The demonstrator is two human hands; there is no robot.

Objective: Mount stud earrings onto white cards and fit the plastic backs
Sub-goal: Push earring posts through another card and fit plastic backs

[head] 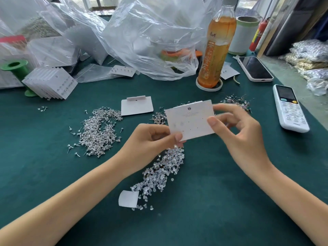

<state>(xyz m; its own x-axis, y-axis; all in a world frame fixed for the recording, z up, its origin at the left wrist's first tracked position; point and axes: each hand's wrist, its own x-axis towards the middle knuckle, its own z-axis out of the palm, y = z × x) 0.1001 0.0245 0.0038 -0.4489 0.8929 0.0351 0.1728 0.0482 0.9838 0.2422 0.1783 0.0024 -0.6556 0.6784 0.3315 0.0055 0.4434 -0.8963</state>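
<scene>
I hold a white earring card (pixel 190 119) above the green table, face toward me, with small holes and faint studs at its left. My left hand (pixel 152 139) pinches its lower left corner. My right hand (pixel 236 128) pinches its right edge with thumb and fingers. A pile of silver stud earrings (pixel 99 130) lies to the left. Clear plastic backs (pixel 161 171) are heaped below the card. Another stud pile (pixel 237 102) lies behind my right hand. A blank card (pixel 136 108) rests further back.
A stack of filled cards (pixel 51 84) leans at the left by a green spool (pixel 15 66). Plastic bags (pixel 142 36) crowd the back. A tea bottle (pixel 214 50), a phone (pixel 254 69) and a white remote (pixel 290 109) stand at the right. A small paper scrap (pixel 127 198) lies near the backs.
</scene>
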